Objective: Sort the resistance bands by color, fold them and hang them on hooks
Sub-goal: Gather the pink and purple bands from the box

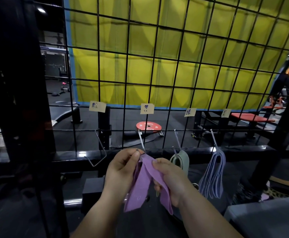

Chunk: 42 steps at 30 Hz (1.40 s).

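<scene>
Purple resistance band (145,182) hangs at six o'clock in the view. It is a flat, matte, cloth-like strip folded into two broad drooping tails, and its top fold sits at the tip of the second hook (141,140).

Farthest left, at about ten o'clock from the hands, the empty hook (99,152) is a thin bent steel wire clipped to the black wire grid (128,66) under a small paper label (97,106).

Next, the left hand (121,169) pinches the band's fold between thumb and forefinger right at the hook's end. Its other fingers are curled. The right hand (173,181), at four o'clock from that pinch, grips the right tail with its fingers wrapped round the edge.

The step in hand looks like the hanging of the purple band. Whether the fold is fully over the wire cannot be told.

The next move probably calls for sliding the fold well past the tip, then letting go gently so the soft tails settle evenly and do not slip off.

To the right, at two o'clock, the green band (183,160) hangs as a short, thick rubbery loop. Farther right, at three o'clock, the blue bands (214,177) hang in long thin loops on the last hook.
</scene>
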Each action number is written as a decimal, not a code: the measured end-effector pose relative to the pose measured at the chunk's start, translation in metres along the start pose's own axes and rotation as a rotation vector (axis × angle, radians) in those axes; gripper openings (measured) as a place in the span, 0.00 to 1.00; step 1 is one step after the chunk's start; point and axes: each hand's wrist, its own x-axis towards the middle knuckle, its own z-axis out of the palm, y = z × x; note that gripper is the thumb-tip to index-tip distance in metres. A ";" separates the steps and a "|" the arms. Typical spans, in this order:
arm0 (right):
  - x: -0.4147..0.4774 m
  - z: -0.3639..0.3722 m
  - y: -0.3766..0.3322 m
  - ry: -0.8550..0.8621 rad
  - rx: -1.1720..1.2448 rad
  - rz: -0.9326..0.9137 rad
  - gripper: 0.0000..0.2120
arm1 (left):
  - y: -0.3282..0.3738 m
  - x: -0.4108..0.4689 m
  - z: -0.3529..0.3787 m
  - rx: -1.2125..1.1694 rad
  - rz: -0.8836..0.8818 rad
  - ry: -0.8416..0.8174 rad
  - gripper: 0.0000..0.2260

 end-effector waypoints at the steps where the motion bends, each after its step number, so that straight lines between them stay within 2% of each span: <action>1: 0.000 0.001 -0.001 0.021 -0.007 -0.002 0.07 | 0.002 0.001 0.001 -0.012 -0.020 0.017 0.09; 5: 0.002 -0.001 -0.002 0.062 -0.020 -0.015 0.08 | 0.008 0.001 0.003 -0.047 -0.027 0.024 0.09; 11: 0.000 -0.001 0.006 -0.075 -0.174 -0.044 0.09 | 0.012 0.002 0.004 -0.060 0.039 0.067 0.09; 15: 0.002 -0.001 0.011 -0.075 -0.299 -0.090 0.03 | 0.011 0.001 0.005 -0.168 0.015 0.054 0.07; 18: 0.003 -0.002 0.016 -0.044 -0.357 -0.116 0.09 | 0.005 -0.005 0.006 -0.177 0.004 0.044 0.05; 20: 0.001 -0.003 0.021 -0.011 -0.375 -0.120 0.13 | 0.000 -0.010 0.007 -0.168 -0.008 0.043 0.08; 24: 0.001 -0.004 0.026 0.046 -0.351 -0.077 0.16 | -0.011 -0.017 0.007 -0.120 -0.063 0.057 0.15; 27: 0.000 -0.006 0.026 0.004 -0.297 -0.051 0.18 | -0.016 -0.022 0.006 -0.087 -0.079 0.078 0.17; 31: 0.003 -0.014 0.028 -0.028 -0.205 -0.015 0.08 | -0.016 -0.027 0.008 -0.127 -0.102 0.110 0.13; 34: 0.003 -0.017 0.029 -0.044 -0.188 0.001 0.06 | -0.017 -0.029 0.010 -0.116 -0.133 0.116 0.09; 38: 0.001 -0.014 0.031 -0.073 -0.211 0.001 0.09 | -0.012 -0.028 0.014 -0.151 -0.158 0.108 0.10; 42: 0.000 -0.011 0.032 -0.048 -0.131 0.016 0.18 | -0.005 -0.024 0.012 -0.193 -0.184 0.069 0.10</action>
